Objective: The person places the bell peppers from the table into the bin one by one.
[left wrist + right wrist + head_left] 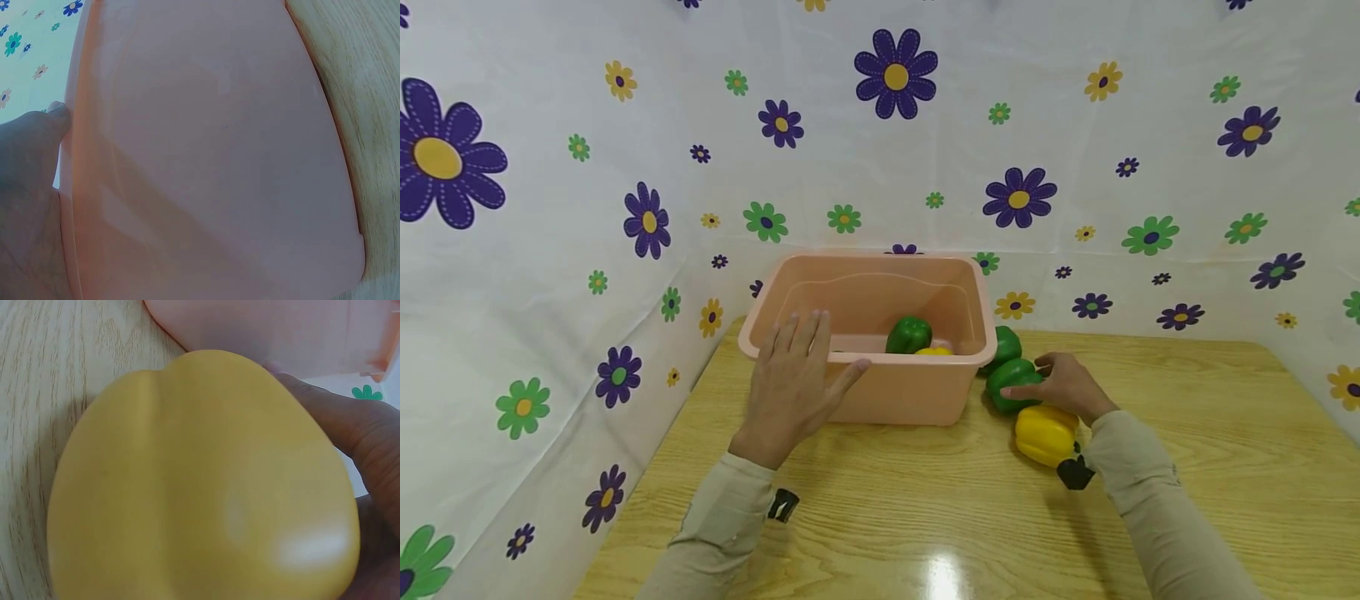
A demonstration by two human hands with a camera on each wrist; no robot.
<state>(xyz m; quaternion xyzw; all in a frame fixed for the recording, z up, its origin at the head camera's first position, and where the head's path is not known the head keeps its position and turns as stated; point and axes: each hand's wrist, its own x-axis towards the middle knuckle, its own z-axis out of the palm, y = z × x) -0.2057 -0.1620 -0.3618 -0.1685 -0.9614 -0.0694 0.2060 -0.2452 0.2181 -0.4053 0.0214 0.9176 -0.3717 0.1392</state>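
Observation:
A peach plastic tub (pixel 895 392) stands on the table. My left hand (pixel 793 383) rests on its near rim at the left, fingers straight and thumb spread along the rim. In the tub lie a green bell pepper (pixel 908 335) and a partly hidden yellow bell pepper (pixel 934 351). Right of the tub, my right hand (pixel 1067 387) holds a second green bell pepper (pixel 1011 385), thumb on its near side and fingers curled at its far side. Another green bell pepper (pixel 1004 346) sits behind it. Just below the right hand lies a yellow bell pepper (pixel 1045 435), which fills the right wrist view.
The wooden table (pixel 880 500) carries the tub and peppers. Behind and to the left hangs a white sheet (pixel 820 67) printed with flowers. Beside each wrist a small black piece (pixel 783 505) shows. The tub's wall (pixel 219 156) fills most of the left wrist view.

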